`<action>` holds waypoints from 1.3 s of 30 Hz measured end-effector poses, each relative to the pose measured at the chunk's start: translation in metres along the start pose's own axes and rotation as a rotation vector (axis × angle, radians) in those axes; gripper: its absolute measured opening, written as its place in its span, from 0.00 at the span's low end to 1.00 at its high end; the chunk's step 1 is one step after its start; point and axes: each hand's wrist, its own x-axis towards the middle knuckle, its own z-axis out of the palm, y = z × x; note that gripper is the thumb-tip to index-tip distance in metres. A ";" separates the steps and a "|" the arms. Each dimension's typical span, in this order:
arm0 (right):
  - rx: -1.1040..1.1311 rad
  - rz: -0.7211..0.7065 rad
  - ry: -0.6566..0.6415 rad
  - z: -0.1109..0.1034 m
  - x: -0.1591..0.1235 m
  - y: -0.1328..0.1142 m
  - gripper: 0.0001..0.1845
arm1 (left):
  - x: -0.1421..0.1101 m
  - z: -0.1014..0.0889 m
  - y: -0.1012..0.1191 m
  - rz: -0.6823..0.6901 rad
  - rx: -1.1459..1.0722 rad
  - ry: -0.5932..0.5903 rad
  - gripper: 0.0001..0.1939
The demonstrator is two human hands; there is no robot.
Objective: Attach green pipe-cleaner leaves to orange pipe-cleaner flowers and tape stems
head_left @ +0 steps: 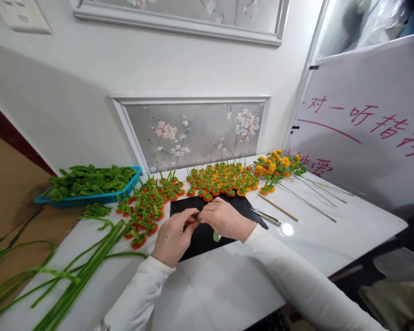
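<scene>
Above a black mat [196, 246], my left hand [175, 234] and my right hand [224, 218] meet with their fingertips pinched together. What sits between them is tiny and mostly hidden by the fingers. Just below my right hand lies a roll of light green tape [216, 236]. Beyond the hands stand several orange and yellow flower heads [224, 177] with green stems pointing up. More orange flower heads [146, 207] cover the table left of the mat. To the right of my right hand rest thread snips [265, 215].
A blue tray [124, 191] of green fuzzy leaves [93, 181] stands at the back left. Long green chenille stems [86, 280] hang over the left edge. Finished-looking yellow flowers [279, 163] on thin stems lie back right, near a wooden stick [278, 207]. A wall closes the back.
</scene>
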 end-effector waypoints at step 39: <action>0.460 0.200 -0.004 -0.025 -0.003 0.006 0.12 | 0.003 -0.006 0.013 -0.283 -0.874 -0.355 0.10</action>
